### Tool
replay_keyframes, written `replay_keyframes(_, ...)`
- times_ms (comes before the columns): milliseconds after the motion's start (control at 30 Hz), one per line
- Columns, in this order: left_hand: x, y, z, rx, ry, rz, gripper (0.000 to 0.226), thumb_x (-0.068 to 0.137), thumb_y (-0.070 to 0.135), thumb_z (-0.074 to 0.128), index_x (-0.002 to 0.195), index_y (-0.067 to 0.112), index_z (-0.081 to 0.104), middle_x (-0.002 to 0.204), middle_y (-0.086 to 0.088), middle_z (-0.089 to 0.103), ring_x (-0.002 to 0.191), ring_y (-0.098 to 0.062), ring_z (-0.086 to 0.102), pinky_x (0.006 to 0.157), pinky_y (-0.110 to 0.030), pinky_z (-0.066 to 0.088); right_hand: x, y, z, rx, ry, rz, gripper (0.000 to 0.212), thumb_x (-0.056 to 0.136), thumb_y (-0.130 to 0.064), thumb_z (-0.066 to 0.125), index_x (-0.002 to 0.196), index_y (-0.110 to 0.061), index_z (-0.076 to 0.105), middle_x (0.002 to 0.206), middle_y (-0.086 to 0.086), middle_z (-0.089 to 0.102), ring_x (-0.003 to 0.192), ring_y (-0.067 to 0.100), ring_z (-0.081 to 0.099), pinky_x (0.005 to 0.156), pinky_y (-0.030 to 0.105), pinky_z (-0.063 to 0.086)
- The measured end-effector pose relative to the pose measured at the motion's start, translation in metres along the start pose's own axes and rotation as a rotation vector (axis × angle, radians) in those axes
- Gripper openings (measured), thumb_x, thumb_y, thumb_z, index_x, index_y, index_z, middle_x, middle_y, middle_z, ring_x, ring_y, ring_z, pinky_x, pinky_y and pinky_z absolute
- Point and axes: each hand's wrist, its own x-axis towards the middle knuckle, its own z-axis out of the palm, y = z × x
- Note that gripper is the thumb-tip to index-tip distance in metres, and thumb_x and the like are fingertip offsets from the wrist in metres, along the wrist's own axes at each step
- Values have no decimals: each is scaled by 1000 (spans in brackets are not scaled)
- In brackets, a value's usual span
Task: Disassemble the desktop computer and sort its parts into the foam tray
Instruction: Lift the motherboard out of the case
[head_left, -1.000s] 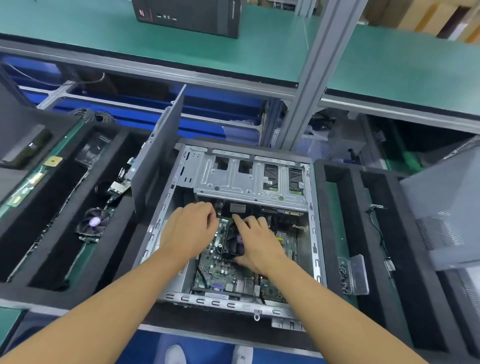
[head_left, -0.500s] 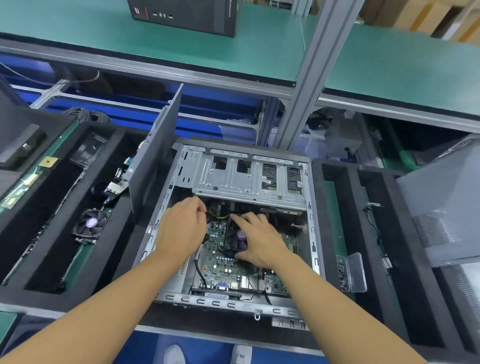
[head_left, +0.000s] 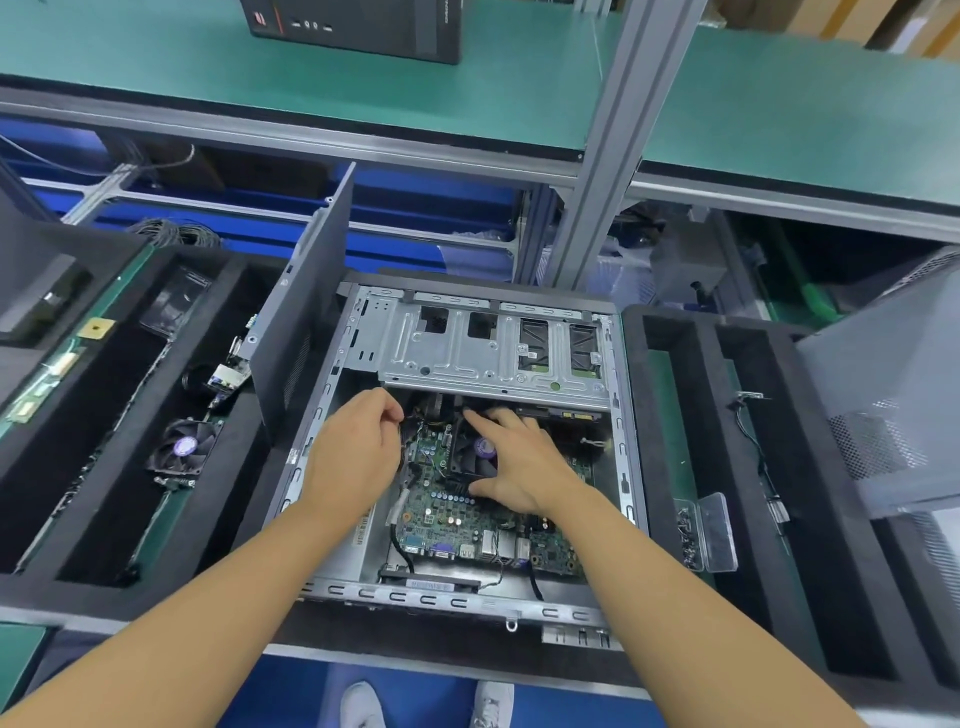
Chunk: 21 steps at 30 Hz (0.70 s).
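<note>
The open desktop case (head_left: 332, 426) lies flat in front of me, with its green motherboard (head_left: 452, 514) exposed. Above the board spans the metal drive cage (head_left: 493, 348). My right hand (head_left: 524, 467) grips the black CPU fan (head_left: 475, 452), index finger on its far edge and thumb on its near edge. At the board's left edge my left hand (head_left: 358, 452) is curled, fingertips pinching a black cable (head_left: 402, 452). A black foam tray (head_left: 249, 467) lies on the left and another foam tray (head_left: 670, 415) on the right.
The left tray holds a loose fan (head_left: 182, 447) and a small circuit board (head_left: 228, 374). A clear screw box (head_left: 709, 535) and a thin cable (head_left: 753, 441) sit in the right tray. The side panel (head_left: 306, 322) stands upright left of the case. A grey mesh panel (head_left: 893, 405) leans at right.
Both hands moved farther into the case toward the drive cage. The left hand slid off the board to its left edge, and the right hand spread around the CPU fan.
</note>
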Motion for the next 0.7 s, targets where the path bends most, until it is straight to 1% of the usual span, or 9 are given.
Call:
replay_keyframes(133,2,0,-2,-61,-18,-14,24,89,3,45,85,23,58,86,14,60,76,-5,56,63,-27,45,-1,0,-2,23,-15,-17,100,76,-52,75,155,-36,16,153,-3,28,129,30,33,110,47,30)
replay_keyframes(200,2,3,-3,82,-74,57,22,89,8,47,82,26,58,82,16,60,70,-3,53,63,-28,44,-1,0,-3,37,-16,-14,99,76,-51,76,155,-36,17,154,-3,28,130,30,32,111,48,30)
replay_keyframes(233,2,5,-3,177,-110,100,22,90,10,47,82,27,59,82,17,60,71,-3,52,69,-31,46,-1,0,-4,45,-15,-9,99,77,-50,76,155,-36,17,154,-3,28,131,30,32,112,49,29)
replay_keyframes(300,3,9,-3,322,-179,147,20,91,16,46,84,29,60,85,17,60,79,-8,53,82,-35,45,-2,-2,-4,68,-4,2,97,77,-49,75,154,-37,17,153,-3,29,130,30,32,111,50,29)
replay_keyframes(367,6,11,-1,370,-209,157,18,93,21,46,89,30,62,92,17,60,87,-10,53,84,-33,41,-2,-5,-3,101,18,10,94,79,-49,74,154,-38,19,153,-2,30,129,30,32,111,50,28)
replay_keyframes(433,6,14,1,369,-201,200,15,93,22,49,91,28,63,94,15,59,90,-12,53,84,-32,39,-1,-8,-2,130,36,11,91,80,-50,73,154,-38,21,151,-1,32,128,30,32,112,48,27)
replay_keyframes(567,4,19,-4,310,-59,308,10,86,13,58,87,21,64,90,10,59,84,-15,54,78,-34,42,0,-6,-3,154,29,4,86,82,-51,71,153,-40,23,147,0,36,125,30,35,112,47,27)
replay_keyframes(633,4,14,-7,395,-136,301,13,89,18,53,94,21,64,95,10,59,86,-15,54,78,-32,42,-1,-3,-2,214,47,13,81,83,-48,71,151,-41,28,146,-2,38,123,29,35,112,47,27)
replay_keyframes(700,2,8,-7,534,-293,255,22,92,28,48,109,23,61,107,8,59,92,-15,56,80,-32,42,-2,-1,1,279,84,11,73,83,-45,73,145,-43,35,140,-7,42,116,24,37,109,44,30)
